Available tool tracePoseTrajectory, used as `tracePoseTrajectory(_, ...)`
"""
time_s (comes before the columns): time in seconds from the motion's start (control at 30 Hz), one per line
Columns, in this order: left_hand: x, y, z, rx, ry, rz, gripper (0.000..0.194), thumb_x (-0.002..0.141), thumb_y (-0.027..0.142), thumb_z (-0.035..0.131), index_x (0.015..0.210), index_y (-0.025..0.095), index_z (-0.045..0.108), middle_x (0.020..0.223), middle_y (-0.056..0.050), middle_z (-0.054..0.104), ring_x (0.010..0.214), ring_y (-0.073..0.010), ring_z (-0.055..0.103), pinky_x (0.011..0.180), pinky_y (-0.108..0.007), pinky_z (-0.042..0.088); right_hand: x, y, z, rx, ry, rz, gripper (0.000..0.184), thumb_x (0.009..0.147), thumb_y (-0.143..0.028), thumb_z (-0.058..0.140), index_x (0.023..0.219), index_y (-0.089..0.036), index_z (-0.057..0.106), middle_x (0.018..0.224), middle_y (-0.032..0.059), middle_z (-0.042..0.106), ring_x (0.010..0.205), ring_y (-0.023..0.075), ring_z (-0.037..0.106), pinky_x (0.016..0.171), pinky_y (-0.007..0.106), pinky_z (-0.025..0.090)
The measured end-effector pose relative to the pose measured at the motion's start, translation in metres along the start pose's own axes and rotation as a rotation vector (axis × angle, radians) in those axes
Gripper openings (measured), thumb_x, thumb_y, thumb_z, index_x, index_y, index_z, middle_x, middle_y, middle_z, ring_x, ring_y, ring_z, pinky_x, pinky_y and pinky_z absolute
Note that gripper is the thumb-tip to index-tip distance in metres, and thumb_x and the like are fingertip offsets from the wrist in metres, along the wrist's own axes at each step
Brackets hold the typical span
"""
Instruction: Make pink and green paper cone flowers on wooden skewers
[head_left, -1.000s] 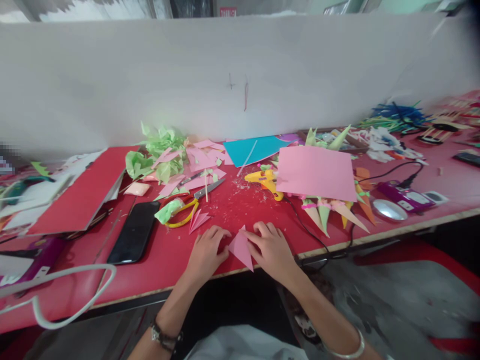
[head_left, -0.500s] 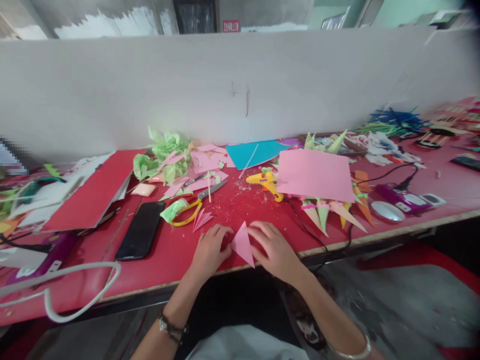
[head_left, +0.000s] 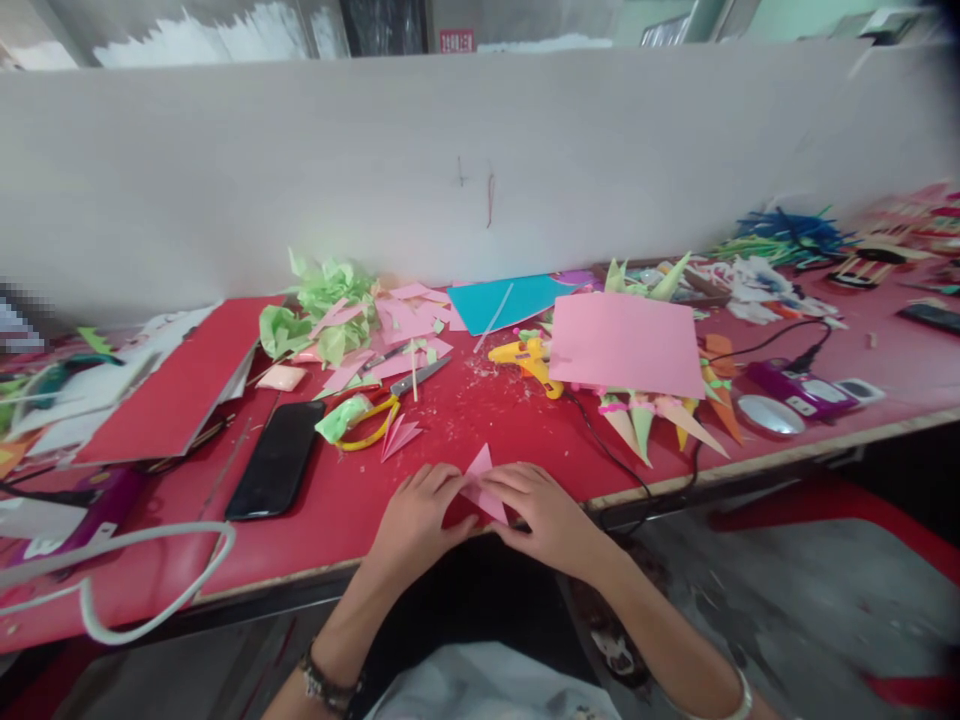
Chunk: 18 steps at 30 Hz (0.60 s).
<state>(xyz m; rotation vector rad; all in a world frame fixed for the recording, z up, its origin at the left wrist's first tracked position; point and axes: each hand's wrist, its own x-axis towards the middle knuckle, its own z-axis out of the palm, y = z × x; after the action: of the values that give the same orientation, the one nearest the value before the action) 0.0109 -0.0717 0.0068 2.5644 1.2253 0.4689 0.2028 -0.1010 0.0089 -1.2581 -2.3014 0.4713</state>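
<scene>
A folded pink paper triangle [head_left: 480,462] lies at the table's front edge between my two hands, its point facing away from me. My left hand [head_left: 421,515] grips its left side, fingers bent over the top and thumb toward me. From the other side, my right hand [head_left: 541,515] has its fingertips on the paper, covering part of the middle; its thumb is low near the edge. Just beyond my left hand lies a pleated pink paper piece [head_left: 400,437]. Scissors with yellow handles [head_left: 371,435] rest behind that, a light green crumpled bit [head_left: 345,420] by their loops.
A black phone [head_left: 276,462] lies to the left. Behind are pink scraps [head_left: 405,318], green tissue paper [head_left: 337,295] and a blue sheet [head_left: 510,300]. A yellow glue gun [head_left: 529,362] touches a pink sheet [head_left: 626,345] over paper cones; its cable runs to the front edge.
Both hands have closed in over the triangle, covering more of its middle and lower part. My right fingers have moved left onto it. The view has shifted slightly.
</scene>
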Motion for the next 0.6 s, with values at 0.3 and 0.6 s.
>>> tracePoseTrajectory(0.3,0.0014,-0.0024,0.0045,0.118,0.027,0.035,0.02,0.074,0.025,0.059,0.094,0.022,0.058,0.094,-0.001,0.059,0.083,-0.0157,0.054,0.072,-0.028,0.043,0.0081,0.0089,0.0027,-0.02,-0.012,-0.04,0.033,0.081,-0.017,0.046,0.112,-0.023,0.054,0.107,0.0038,0.059,0.098,0.0174,0.048,0.084,0.033,0.039)
tracePoseTrajectory(0.6,0.0011,0.002,0.0084,0.231,0.142,0.123,0.015,0.084,0.021,0.044,0.082,0.02,0.06,0.079,0.001,0.062,0.071,-0.0133,0.055,0.063,-0.026,0.04,0.0098,0.0084,0.0088,0.006,0.068,-0.008,0.021,0.083,-0.026,0.047,0.098,-0.024,0.062,0.094,0.003,0.06,0.088,0.0162,0.048,0.077,0.031,0.039)
